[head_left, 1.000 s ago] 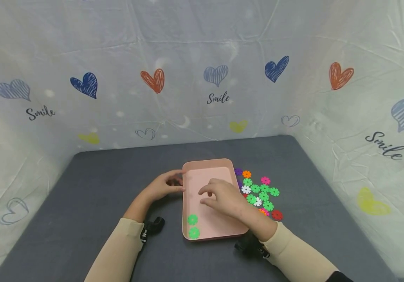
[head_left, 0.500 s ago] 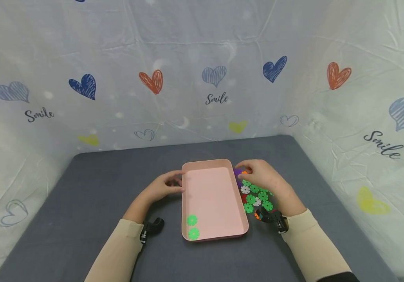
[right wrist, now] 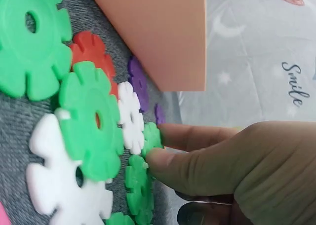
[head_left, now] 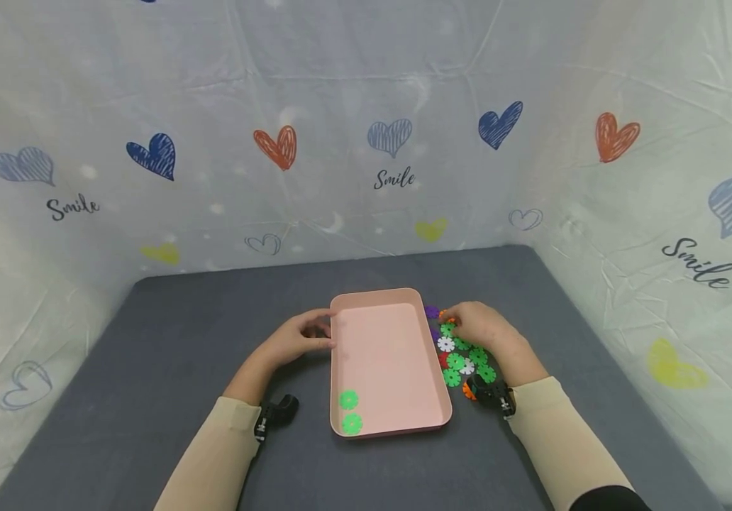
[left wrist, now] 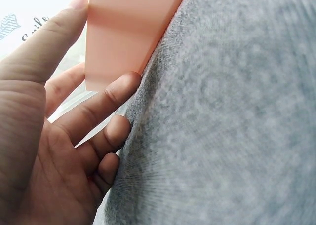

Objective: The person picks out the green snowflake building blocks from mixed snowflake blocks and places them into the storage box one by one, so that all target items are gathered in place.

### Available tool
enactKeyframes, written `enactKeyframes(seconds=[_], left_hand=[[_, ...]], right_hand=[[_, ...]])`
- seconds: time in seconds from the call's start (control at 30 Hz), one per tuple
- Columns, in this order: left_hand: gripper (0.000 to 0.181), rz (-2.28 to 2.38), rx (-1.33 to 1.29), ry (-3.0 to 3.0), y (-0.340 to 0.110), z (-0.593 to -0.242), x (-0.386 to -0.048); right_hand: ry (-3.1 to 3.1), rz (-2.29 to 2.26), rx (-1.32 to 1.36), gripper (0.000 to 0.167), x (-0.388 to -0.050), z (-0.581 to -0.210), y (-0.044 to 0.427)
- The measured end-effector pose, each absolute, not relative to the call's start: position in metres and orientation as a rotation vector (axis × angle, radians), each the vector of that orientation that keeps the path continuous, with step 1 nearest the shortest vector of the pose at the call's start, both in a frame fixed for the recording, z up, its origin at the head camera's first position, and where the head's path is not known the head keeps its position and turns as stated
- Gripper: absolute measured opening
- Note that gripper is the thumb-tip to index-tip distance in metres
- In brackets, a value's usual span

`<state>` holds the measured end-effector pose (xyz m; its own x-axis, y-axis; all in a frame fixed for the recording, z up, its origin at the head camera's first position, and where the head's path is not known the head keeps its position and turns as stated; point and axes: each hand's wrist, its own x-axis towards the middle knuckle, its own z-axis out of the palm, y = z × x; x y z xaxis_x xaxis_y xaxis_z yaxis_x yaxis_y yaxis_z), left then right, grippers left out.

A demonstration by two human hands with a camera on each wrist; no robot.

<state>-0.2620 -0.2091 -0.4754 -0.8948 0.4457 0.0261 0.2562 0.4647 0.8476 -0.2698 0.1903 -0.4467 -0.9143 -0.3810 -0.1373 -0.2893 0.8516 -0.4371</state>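
My left hand (head_left: 296, 337) rests its fingertips on the left outer side of a shallow pink tray (head_left: 336, 369); in the left wrist view the fingers (left wrist: 111, 94) touch the tray's wall, relaxed. Inside the tray's near left corner lie two green interlocking discs (head_left: 351, 424). Right of the tray, my right hand (head_left: 484, 328) reaches down over a loose group of notched discs. Its thumb and index finger pinch a small-looking green disc (right wrist: 151, 138) at the far end of the group. The palm hides several discs from the head view.
White discs (right wrist: 131, 117), purple discs (head_left: 432, 312), a red disc (right wrist: 93, 52) and more green ones crowd the tray's right side, some overlapping. An orange disc (head_left: 469, 391) lies near the right wrist camera. A heart-printed sheet (head_left: 340, 199) surrounds the dark table (head_left: 213, 319).
My right hand has moved from above the tray rightward to the discs, and its thumb and finger have closed on a green one. The left hand and the tray discs look unchanged.
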Motion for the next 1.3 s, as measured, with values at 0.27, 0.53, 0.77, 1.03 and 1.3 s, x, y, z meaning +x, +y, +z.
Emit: enactKeyframes(seconds=[0.27, 0.53, 0.77, 1.03, 1.3], left_hand=[[0.069, 1.402, 0.632, 2.503, -0.208, -0.477, -0.264], [0.069, 1.405, 0.629, 2.503, -0.208, -0.477, -0.264], [0.068, 1.404, 0.608, 2.511, -0.208, -0.479, -0.264], [0.068, 1.43, 0.609, 2.512, -0.206, -0.479, -0.262], [0.066, 1.396, 0.587, 2.535, -0.208, -0.479, -0.263]], right_hand=[[2.854, -0.788, -0.511, 0.004, -0.268, -0.441, 0.202], [2.756, -1.257, -0.382, 0.017, -0.262, -0.414, 0.215], [2.585, -1.646, -0.326, 0.037, -0.252, -0.391, 0.2], [2.469, -1.755, -0.439, 0.044, -0.233, -0.376, 0.17], [2.26, -1.857, -0.485, 0.044, -0.22, -0.376, 0.13]])
